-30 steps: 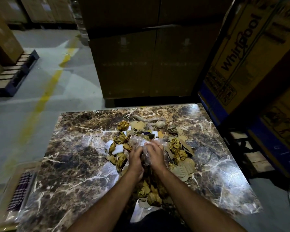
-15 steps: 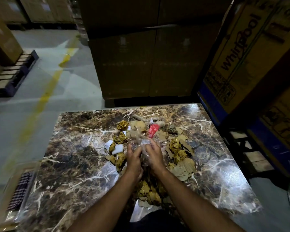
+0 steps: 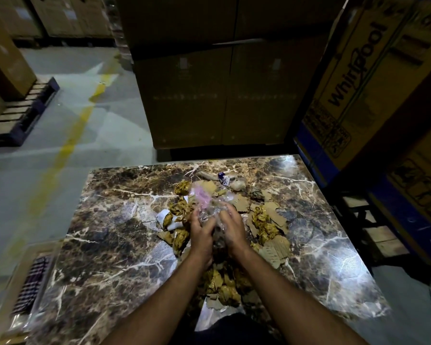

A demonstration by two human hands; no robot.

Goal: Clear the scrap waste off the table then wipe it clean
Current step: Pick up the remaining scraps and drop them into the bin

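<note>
A dark marble table (image 3: pixel 105 245) carries a heap of scrap: crumpled yellow-brown paper (image 3: pixel 264 225), torn cardboard pieces (image 3: pixel 276 250), white slips (image 3: pixel 163 216) and a small blue-and-white wrapper (image 3: pixel 223 179) at the far side. Over the middle of the heap, my left hand (image 3: pixel 200 230) and my right hand (image 3: pixel 230 229) are pressed together around a crinkled clear plastic bag (image 3: pixel 209 207). A blurred pink shape shows through the plastic's top. More crumpled paper (image 3: pixel 224 285) lies between my forearms near the front edge.
Tall cardboard boxes (image 3: pixel 222 95) stand just behind the table and a Whirlpool carton (image 3: pixel 358 83) on the right. A checked cloth (image 3: pixel 33 277) lies in a clear tray at the table's left. Wooden pallets (image 3: pixel 20 113) sit on the grey floor at left.
Both hands have kept working the clear plastic, lifting it slightly away from me. A red scrap seen half a second ago is gone; a pink blur and a blue-white wrapper now show.
</note>
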